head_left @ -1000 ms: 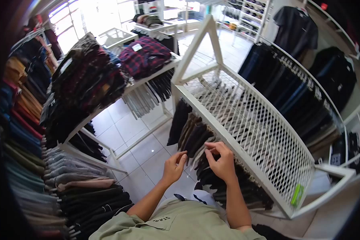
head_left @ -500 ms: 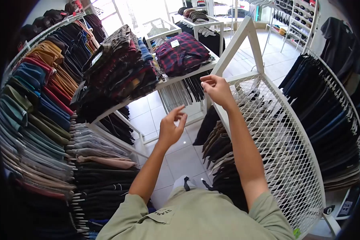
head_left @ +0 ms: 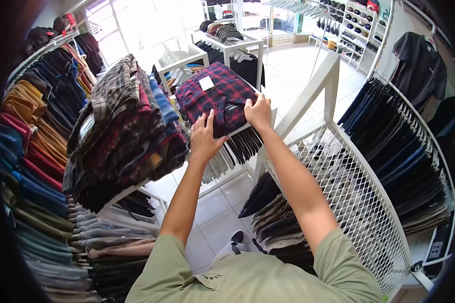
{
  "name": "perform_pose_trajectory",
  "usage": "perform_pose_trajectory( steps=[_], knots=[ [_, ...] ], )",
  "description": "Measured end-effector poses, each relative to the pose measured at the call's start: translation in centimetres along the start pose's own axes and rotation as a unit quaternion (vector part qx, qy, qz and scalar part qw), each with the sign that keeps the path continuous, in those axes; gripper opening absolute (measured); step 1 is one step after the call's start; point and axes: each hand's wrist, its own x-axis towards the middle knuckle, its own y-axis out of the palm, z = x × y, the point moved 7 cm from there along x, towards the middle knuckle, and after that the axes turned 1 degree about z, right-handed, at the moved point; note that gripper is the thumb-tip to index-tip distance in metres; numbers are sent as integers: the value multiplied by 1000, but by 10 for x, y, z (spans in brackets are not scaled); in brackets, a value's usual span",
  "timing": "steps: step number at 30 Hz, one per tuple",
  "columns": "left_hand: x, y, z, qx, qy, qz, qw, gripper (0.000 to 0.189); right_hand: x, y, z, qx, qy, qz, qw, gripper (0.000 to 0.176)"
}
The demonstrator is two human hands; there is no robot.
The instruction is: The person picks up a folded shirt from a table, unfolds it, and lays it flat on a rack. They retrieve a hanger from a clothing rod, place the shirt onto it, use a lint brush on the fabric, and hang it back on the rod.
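Observation:
A folded red-and-navy plaid shirt (head_left: 218, 93) with a white tag lies on top of a stack on the white display table. My left hand (head_left: 205, 139) is at its near left edge, fingers stretched out and thumb apart, holding nothing. My right hand (head_left: 259, 112) is at the shirt's right edge, its fingers curled in against the cloth; the exact grip is partly hidden. To the left of my left hand rises a tall, uneven pile of folded plaid shirts (head_left: 117, 101).
A white mesh-topped rack (head_left: 349, 177) with hanging clothes stands close on my right. Trousers hang on a rail (head_left: 389, 131) beyond it. Racks of colored garments (head_left: 30, 131) line the left. White tables (head_left: 182, 56) and cap shelves (head_left: 356, 30) are farther back.
Both hands have moved forward from mid-air to the plaid shirt. My left fingers have spread. The view has shifted closer to the display table.

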Motion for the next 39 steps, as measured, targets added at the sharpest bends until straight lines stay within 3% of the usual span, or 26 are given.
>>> perform_pose_trajectory(
  steps=[1,3,5,9,12,15,17,19,22,25,28,29,31,32,35,37,39],
  knots=[
    [0,14,9,-7,-29,62,998,91,4,2,3,-7,1,-2,1000,54],
    [0,27,18,-22,-33,48,998,88,9,2,-6,-103,131,5,986,60],
    [0,37,27,-25,-66,62,996,86,29,41,-54,-32,261,120,957,69],
    [4,28,30,-49,-69,29,996,64,37,25,-21,-96,181,66,977,62],
    [7,25,31,-58,-76,39,995,56,48,40,-27,144,191,31,970,48],
    [19,13,32,-78,-108,99,986,51,55,64,-43,244,298,145,911,43],
    [25,4,31,-78,-117,76,987,48,55,53,-21,300,299,141,895,39],
    [30,-13,30,-95,-91,-23,991,46,58,47,3,363,298,135,873,35],
    [28,-35,14,-96,-64,-75,991,45,77,25,50,382,139,105,908,28],
    [15,-62,-6,-121,-45,-84,988,46,81,-5,108,320,19,174,931,31],
    [-4,-101,-35,-217,-6,-46,975,57,76,-44,158,149,-90,238,956,35],
    [-7,-115,-44,-246,19,-20,969,61,76,-60,163,146,-86,231,958,35],
    [-5,-134,-49,-289,52,-34,955,63,65,-95,193,43,-252,227,940,35],
    [-4,-143,-50,-327,76,-48,941,64,49,-117,210,1,-275,238,932,34],
    [24,-170,-57,-281,168,-214,920,67,21,-170,232,-55,-305,237,921,31],
    [47,-188,-74,-233,175,-261,920,73,7,-195,235,-155,-331,234,901,29],
    [69,-194,-95,-205,215,-219,929,80,-12,-222,240,-177,-340,204,901,28]
  ],
)
